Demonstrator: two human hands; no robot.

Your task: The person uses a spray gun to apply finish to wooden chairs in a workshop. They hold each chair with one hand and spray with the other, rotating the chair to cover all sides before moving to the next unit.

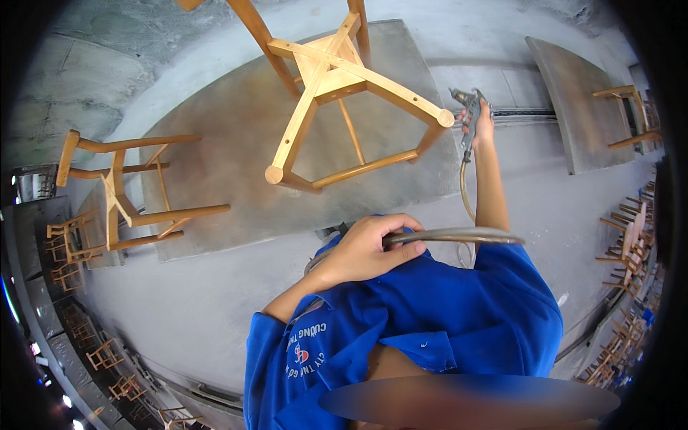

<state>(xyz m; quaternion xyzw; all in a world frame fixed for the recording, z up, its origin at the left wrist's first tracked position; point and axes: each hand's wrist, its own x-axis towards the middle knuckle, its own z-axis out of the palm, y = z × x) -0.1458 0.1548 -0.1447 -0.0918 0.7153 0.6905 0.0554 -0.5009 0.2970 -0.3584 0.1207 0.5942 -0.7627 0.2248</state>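
My right hand (484, 126) is wrapped round the grip of a grey metal spray gun (466, 99), held out at the right with its head toward the wooden chair frame. A hose (464, 188) hangs from the gun's lower end. In front of my chest, my left hand (374, 247) has its fingers and thumb curled round a stretch of grey hose (455, 235). Beyond my hands, a light wooden chair frame (313, 107) shows crossed rails, legs and round stretchers. It stands apart from both hands, and the gun does not touch it.
Behind the chair frame is a large stained grey board (215, 172). A second wooden chair frame (115, 193) is at the left. Another board (573, 118) stands at the far right with a chair frame (631, 118) by it. Several more frames (627, 236) line both sides.
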